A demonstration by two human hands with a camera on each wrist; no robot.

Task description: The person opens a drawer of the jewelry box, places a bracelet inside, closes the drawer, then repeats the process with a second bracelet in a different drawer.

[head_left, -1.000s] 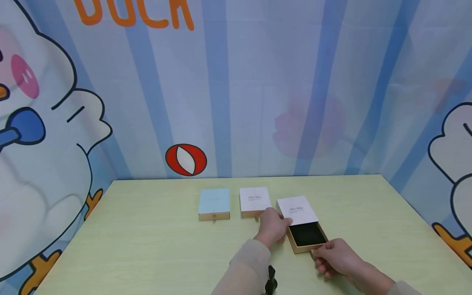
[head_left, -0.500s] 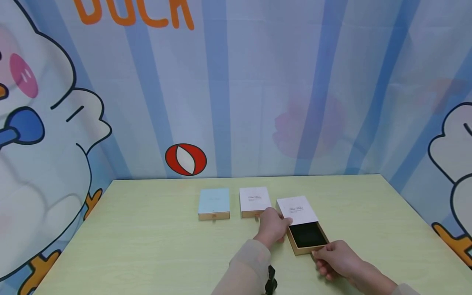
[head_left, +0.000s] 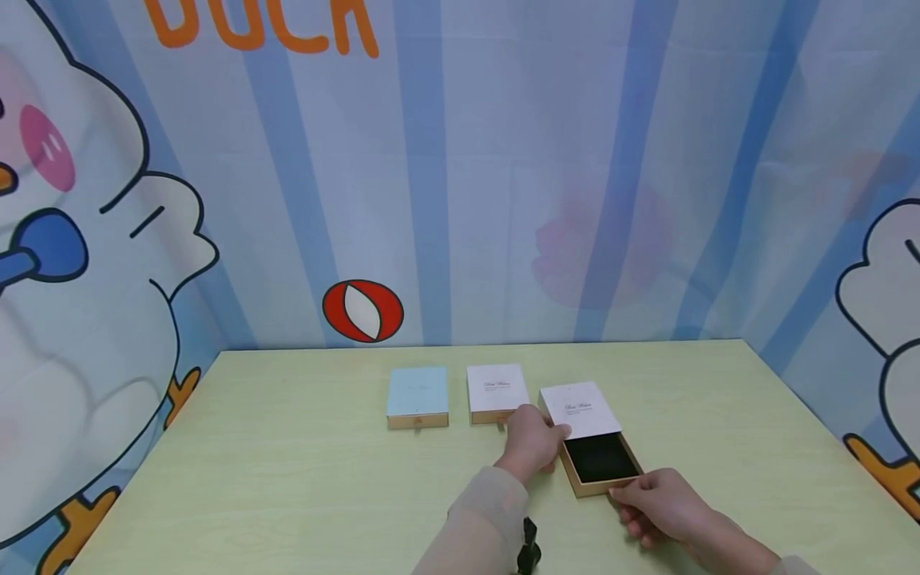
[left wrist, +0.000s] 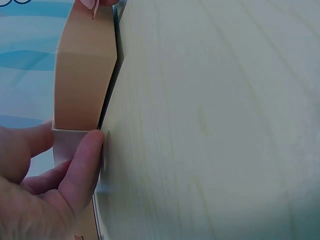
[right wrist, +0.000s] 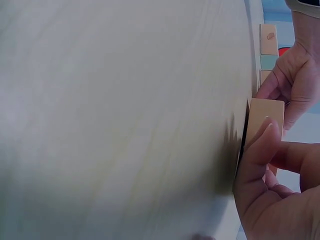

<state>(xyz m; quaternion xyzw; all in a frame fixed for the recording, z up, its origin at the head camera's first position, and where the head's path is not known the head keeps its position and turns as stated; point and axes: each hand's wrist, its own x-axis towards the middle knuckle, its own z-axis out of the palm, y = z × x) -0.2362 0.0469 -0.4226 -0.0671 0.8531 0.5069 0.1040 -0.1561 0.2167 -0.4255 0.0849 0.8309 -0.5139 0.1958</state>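
A white-topped drawer box [head_left: 580,409] stands at an angle on the table, its brown cardboard drawer [head_left: 595,487] partly out toward me. Black lining [head_left: 600,458] shows inside the drawer. My left hand [head_left: 530,443] holds the white sleeve by its left side, and in the left wrist view its thumb and fingers [left wrist: 87,165] lie on either side of the sleeve. At the drawer's front, my right hand [head_left: 661,503] pinches a small pull tab [left wrist: 95,11]. Its fingers [right wrist: 260,150] partly hide the drawer's front in the right wrist view.
Left of the opened box stand a second white drawer box [head_left: 497,387] and a light blue one [head_left: 418,393], both closed, with small tabs in front. The pale wooden table [head_left: 287,463] ends at a printed blue striped backdrop [head_left: 474,176].
The drawer has come out very slightly toward me, and my right hand has shifted a little right and nearer with it. My left hand has stayed in place on the sleeve.
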